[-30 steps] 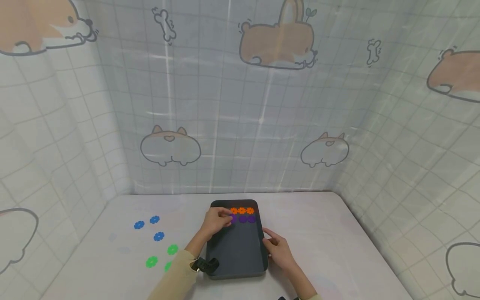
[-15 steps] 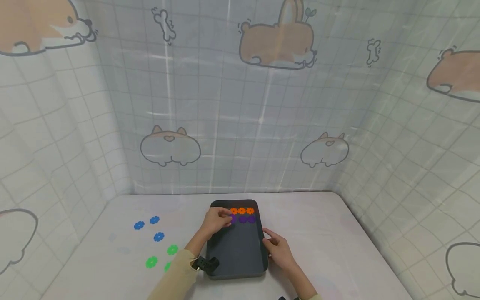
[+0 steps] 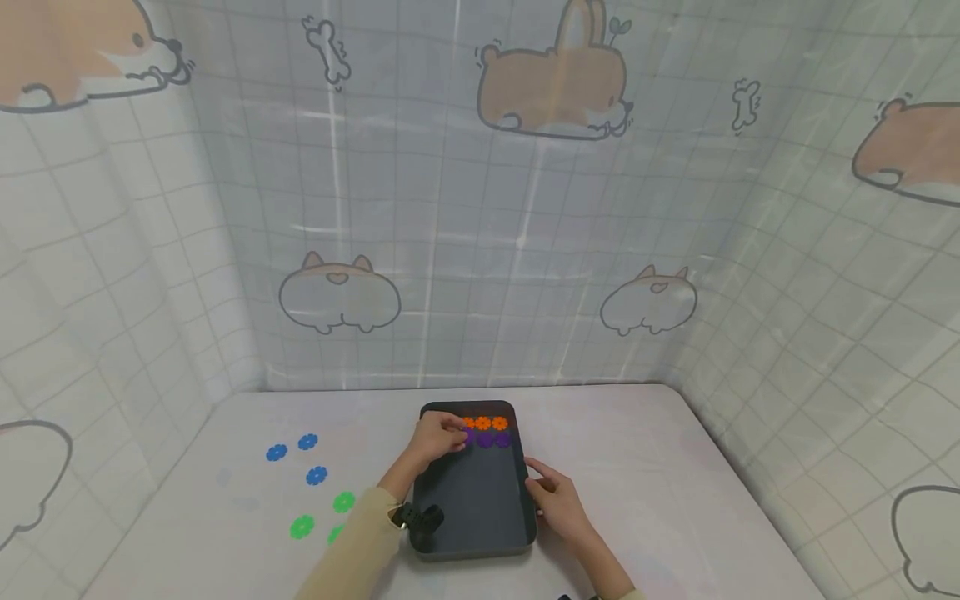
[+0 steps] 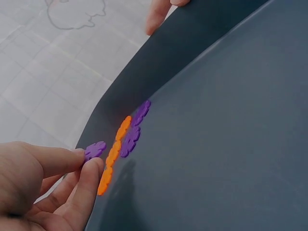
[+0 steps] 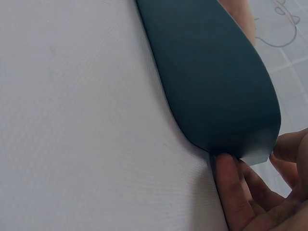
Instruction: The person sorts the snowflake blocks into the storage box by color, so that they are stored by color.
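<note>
My left hand [image 3: 437, 437] reaches over the far end of a dark grey tray [image 3: 476, 500] and pinches a purple flower-shaped disc [image 4: 95, 150] between thumb and fingertips. Below that disc, in the left wrist view, a row of orange flower-shaped discs [image 4: 113, 153] lies on the tray floor. Two more purple discs [image 4: 130, 141] lie right alongside this row. My right hand [image 3: 558, 502] grips the tray's right side, with fingers low against the outer wall [image 5: 216, 82] and the thumb up by the rim.
On the white table [image 3: 637, 467], left of the tray, lie several loose discs: blue ones [image 3: 317, 476] farther back and green ones [image 3: 302, 527] nearer, one partly hidden by the left sleeve [image 3: 360, 542]. A patterned curtain [image 3: 480, 350] encloses the table at the back and sides.
My left wrist has shifted slightly to the right and away from me, the purple disc still in its fingers. The right hand stays on the tray's side.
</note>
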The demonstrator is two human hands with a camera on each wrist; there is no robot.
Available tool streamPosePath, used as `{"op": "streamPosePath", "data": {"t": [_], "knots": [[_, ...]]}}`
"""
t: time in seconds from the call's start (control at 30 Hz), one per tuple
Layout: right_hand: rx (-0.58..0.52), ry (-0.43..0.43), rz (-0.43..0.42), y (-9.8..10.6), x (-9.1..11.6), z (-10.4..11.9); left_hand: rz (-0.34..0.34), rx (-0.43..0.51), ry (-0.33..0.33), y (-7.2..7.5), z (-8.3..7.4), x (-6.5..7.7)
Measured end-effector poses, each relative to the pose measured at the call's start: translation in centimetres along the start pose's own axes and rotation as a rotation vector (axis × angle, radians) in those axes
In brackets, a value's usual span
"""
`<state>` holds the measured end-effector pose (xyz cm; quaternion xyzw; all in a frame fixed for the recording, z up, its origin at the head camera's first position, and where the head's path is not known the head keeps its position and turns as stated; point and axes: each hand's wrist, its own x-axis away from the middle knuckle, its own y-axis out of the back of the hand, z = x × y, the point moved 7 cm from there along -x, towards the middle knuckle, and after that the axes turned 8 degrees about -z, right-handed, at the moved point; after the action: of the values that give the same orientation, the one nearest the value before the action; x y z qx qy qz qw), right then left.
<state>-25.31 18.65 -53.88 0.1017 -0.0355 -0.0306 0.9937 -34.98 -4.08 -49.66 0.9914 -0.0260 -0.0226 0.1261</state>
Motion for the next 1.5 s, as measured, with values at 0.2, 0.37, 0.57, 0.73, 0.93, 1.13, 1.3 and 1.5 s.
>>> {"op": "streamPosePath", "data": {"t": [0.2,0.37,0.57,0.73,0.93,1.13,1.3,1.5], "knots": [[0.009,-0.009,-0.005,0.0,0.1,0.1,-0.008,0.006,0.033,-0.2,0.4,-0.6],[0.006,0.004,-0.008,0.0,0.1,0.4,-0.009,0.04,0.063,-0.6,0.9,-0.9],[0.01,0.009,-0.004,0.0,0.0,0.4,-0.003,0.031,0.066,-0.8,1.5,-0.9],[0.014,0.014,-0.001,0.0,0.0,0.4,-0.013,-0.005,0.061,-0.8,1.7,-0.8],[0.017,0.016,0.001,-0.1,0.1,0.5,-0.036,-0.053,0.061,-0.7,2.1,-0.7],[0.018,0.007,-0.004,-0.1,0.1,0.3,-0.042,-0.075,0.054,-0.7,2.2,-0.8],[0.023,0.009,-0.012,-0.1,0.1,0.3,-0.055,-0.108,0.037,-0.7,2.3,-1.1],[0.021,0.023,-0.024,0.0,0.1,0.3,-0.052,-0.15,0.015,-0.7,2.1,-1.1]]}}
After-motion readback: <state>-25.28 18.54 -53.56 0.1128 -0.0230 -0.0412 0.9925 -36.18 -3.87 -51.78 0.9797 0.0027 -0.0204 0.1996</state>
